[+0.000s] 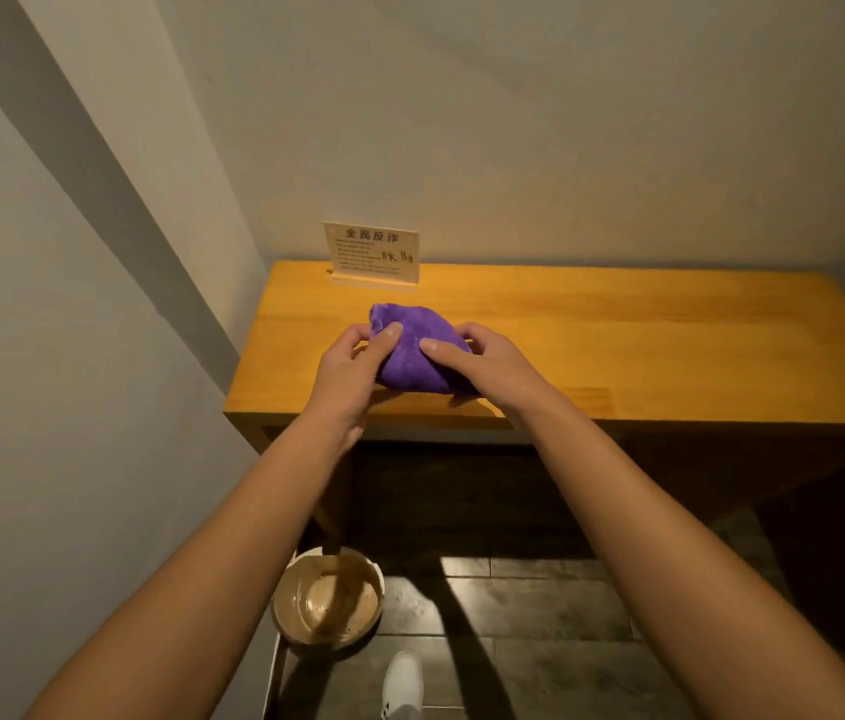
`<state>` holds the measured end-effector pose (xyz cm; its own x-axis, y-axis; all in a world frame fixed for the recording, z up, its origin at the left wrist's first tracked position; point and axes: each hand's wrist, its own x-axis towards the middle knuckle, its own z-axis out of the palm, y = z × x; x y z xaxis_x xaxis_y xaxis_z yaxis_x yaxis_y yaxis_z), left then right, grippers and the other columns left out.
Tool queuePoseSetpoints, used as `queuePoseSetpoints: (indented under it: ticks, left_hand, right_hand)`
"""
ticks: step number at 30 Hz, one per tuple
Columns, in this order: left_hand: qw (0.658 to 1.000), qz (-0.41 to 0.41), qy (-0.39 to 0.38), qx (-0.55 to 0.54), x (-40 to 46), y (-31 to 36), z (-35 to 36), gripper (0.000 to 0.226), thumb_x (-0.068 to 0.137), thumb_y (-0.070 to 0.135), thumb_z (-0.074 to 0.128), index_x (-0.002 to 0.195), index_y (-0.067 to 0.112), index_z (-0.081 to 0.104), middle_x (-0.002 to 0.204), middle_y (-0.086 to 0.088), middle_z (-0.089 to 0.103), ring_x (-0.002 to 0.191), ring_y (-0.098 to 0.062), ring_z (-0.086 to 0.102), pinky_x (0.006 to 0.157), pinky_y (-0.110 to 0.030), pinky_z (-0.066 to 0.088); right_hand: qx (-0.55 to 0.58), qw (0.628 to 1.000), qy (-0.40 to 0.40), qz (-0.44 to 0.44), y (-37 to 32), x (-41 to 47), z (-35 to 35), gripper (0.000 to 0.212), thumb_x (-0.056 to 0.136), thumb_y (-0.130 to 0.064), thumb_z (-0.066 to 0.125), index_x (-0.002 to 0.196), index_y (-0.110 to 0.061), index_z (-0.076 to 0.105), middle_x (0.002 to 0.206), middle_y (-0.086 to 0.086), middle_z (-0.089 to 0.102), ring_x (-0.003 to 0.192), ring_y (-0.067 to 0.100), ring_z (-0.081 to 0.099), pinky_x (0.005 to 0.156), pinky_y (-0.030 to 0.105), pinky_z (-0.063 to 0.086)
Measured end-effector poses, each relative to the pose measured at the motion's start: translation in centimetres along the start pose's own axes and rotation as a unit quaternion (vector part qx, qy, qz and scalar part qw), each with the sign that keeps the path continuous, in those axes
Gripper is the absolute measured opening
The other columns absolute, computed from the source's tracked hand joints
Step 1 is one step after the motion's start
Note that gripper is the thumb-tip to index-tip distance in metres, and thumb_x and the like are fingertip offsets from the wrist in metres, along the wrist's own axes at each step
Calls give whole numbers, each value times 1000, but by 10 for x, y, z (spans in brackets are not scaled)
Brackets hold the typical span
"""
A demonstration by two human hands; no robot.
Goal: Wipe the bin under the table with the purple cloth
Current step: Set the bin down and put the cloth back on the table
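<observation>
A folded purple cloth (412, 350) lies on the wooden table (618, 345) near its front edge. My left hand (353, 371) grips the cloth's left side, thumb on top. On the cloth's right side rests my right hand (488, 366), thumb pressed onto the fabric and fingers curled around it. A round beige bin (328, 600), seen from above and with nothing in it, stands on the dark floor below the table's left front corner, beside the wall.
A small printed sign (372, 254) on a wooden base stands at the back left of the table. White walls close in on the left and behind. A white shoe (402, 683) is on the dark tiled floor just right of the bin.
</observation>
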<state>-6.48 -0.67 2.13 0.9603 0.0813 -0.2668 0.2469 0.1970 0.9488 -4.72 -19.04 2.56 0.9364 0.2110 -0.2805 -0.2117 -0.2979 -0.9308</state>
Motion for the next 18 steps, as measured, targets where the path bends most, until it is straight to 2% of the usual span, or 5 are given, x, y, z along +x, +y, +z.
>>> queuePoseSetpoints:
  ticks: [5,10,12,15,18]
  left_hand:
    - [998,-1,13,62,48,4,-19,28,95,35,69,119,24,61,92,5,77,86,-11,76,62,-28,60]
    - [987,14,-2,159,82,0,-29,43,93,39,70,128,17,58,112,-7,72,100,-19,73,78,-37,64]
    - [975,21,1,219,88,-5,-30,48,90,39,74,128,13,58,112,-7,69,99,-19,71,82,-40,62]
    - [941,55,19,334,89,-13,-30,45,89,36,75,127,19,56,92,8,62,80,-2,61,63,-19,49]
    - [898,107,11,426,89,-19,-31,43,91,36,73,127,25,52,88,10,58,78,-10,59,57,-18,37]
  right_hand:
    - [-70,996,53,29,-8,46,15,52,86,-75,62,104,-26,65,87,0,76,62,14,72,50,25,54]
    - [-200,967,142,76,-4,88,23,64,83,-83,56,84,-20,71,83,0,73,78,20,70,69,38,59]
    - [-276,939,177,101,3,98,22,70,83,-84,53,74,-17,69,74,0,70,71,21,66,62,36,52]
    - [-317,922,185,124,19,103,22,60,86,-74,60,69,-17,64,71,0,66,72,23,65,57,33,46]
    - [-329,915,214,92,31,103,22,51,88,-68,63,72,-20,56,70,-2,62,72,23,62,56,31,40]
